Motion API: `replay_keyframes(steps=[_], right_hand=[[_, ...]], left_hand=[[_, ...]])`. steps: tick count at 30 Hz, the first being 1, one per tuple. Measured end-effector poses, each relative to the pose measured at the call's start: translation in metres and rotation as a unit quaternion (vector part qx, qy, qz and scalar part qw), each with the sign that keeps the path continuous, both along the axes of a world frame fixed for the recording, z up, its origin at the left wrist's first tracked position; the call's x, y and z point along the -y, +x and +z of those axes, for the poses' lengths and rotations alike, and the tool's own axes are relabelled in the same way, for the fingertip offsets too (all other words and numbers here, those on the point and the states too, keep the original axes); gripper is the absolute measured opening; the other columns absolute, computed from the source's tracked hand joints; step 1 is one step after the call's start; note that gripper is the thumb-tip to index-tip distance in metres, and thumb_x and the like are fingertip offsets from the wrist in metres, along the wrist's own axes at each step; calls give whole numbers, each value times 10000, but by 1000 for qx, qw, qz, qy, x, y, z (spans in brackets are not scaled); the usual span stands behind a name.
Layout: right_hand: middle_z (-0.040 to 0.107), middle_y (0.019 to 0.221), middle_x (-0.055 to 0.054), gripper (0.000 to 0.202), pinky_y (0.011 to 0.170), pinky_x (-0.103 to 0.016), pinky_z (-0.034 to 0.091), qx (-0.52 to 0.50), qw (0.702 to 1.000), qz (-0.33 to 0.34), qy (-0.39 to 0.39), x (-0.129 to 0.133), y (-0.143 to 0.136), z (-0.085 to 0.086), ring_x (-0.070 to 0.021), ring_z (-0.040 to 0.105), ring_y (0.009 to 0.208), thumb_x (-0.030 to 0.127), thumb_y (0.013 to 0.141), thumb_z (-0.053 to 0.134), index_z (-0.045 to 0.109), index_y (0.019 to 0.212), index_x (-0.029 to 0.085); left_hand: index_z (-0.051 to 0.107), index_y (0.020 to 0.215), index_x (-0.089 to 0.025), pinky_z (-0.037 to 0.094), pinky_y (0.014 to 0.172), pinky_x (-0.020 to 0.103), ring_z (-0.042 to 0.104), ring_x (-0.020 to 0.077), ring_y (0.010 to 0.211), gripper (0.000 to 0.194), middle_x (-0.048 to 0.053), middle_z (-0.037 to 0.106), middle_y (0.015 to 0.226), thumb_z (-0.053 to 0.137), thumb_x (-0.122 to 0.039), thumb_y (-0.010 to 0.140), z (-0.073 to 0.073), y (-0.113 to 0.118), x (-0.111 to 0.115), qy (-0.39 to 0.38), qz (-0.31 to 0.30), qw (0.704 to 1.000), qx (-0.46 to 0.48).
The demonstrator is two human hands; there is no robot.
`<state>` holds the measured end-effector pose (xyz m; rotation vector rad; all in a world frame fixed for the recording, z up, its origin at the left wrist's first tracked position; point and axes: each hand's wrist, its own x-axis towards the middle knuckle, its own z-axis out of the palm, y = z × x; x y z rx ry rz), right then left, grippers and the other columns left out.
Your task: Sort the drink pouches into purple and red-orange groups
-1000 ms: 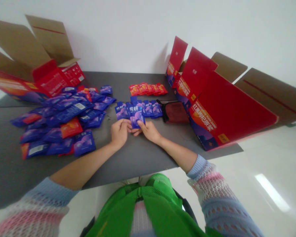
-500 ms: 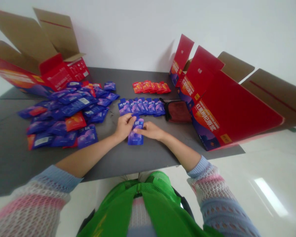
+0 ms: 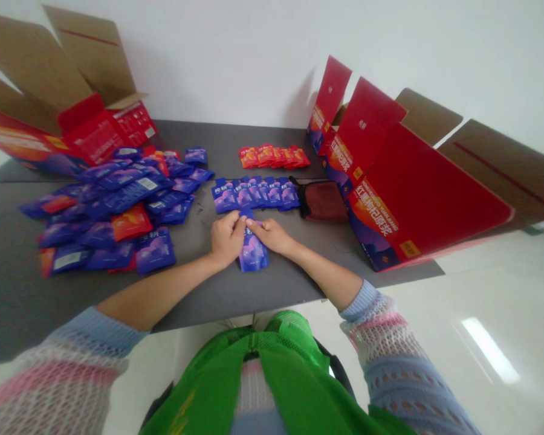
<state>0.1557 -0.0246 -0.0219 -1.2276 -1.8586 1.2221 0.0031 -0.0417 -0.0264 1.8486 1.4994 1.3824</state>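
Observation:
A purple sachet (image 3: 254,252) hangs between my hands near the middle of the grey table. My left hand (image 3: 228,238) is closed on its upper left edge, and my right hand (image 3: 272,234) pinches its upper right edge; the thumbs nearly meet over its top. Just beyond them lies a row of overlapping purple sachets (image 3: 256,193). Farther back is a row of red sachets (image 3: 274,157). To the left spreads a loose pile of purple sachets (image 3: 104,235) with some red ones mixed in.
An open red carton (image 3: 95,133) stands at the back left. Several red cartons (image 3: 426,199) with raised flaps line the right side. A dark brown pouch (image 3: 325,201) lies beside them. The table's front edge (image 3: 236,315) runs before my body.
My right hand has moved up along the sachet towards my left thumb, showing more of the sachet's lower part. The whole view has shifted slightly.

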Motion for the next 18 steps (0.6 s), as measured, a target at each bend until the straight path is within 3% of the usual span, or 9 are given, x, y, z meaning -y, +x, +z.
replay_keyframes(steps=[2, 7, 11, 14, 18], right_hand=[[430, 518, 41, 647, 488, -215, 267, -12, 1000, 5, -2, 0, 1, 0, -77, 369, 512, 776, 813, 464, 471, 561, 180], [573, 646, 34, 476, 571, -211, 304, 31, 998, -12, 51, 5, 4, 1, -93, 478, 609, 627, 833, 598, 662, 744, 164], [412, 562, 59, 478, 563, -232, 240, 84, 995, 1, 59, 8, 5, 0, -81, 369, 570, 554, 879, 568, 523, 601, 169], [338, 566, 64, 472, 566, -239, 221, 54, 997, 9, 51, 5, 4, -2, -80, 317, 573, 509, 916, 520, 428, 589, 182], [358, 564, 53, 467, 576, -231, 250, -27, 1000, -16, 2, -2, 2, -6, -89, 334, 592, 500, 923, 507, 471, 589, 176]], left_hand=[[382, 599, -207, 254, 561, 284, 372, 128, 536, 367, -29, 387, 540, 496, -350, 917, -1, -4, -7, 20, 19, 999, 25], [459, 660, -202, 324, 623, 267, 422, 135, 605, 302, -25, 435, 610, 511, -349, 919, -3, -22, -30, 99, 98, 989, 58], [485, 691, -202, 392, 679, 262, 500, 147, 657, 264, -17, 487, 644, 489, -324, 924, -8, -27, -39, 77, 120, 989, 42], [563, 955, -201, 455, 816, 309, 619, 197, 843, 100, 32, 643, 876, 517, -245, 878, -7, -24, -38, 63, 168, 984, 17], [485, 1165, -180, 457, 952, 407, 652, 275, 1021, 345, 115, 665, 1078, 552, -182, 827, -4, -20, -38, 42, 193, 980, -41]])
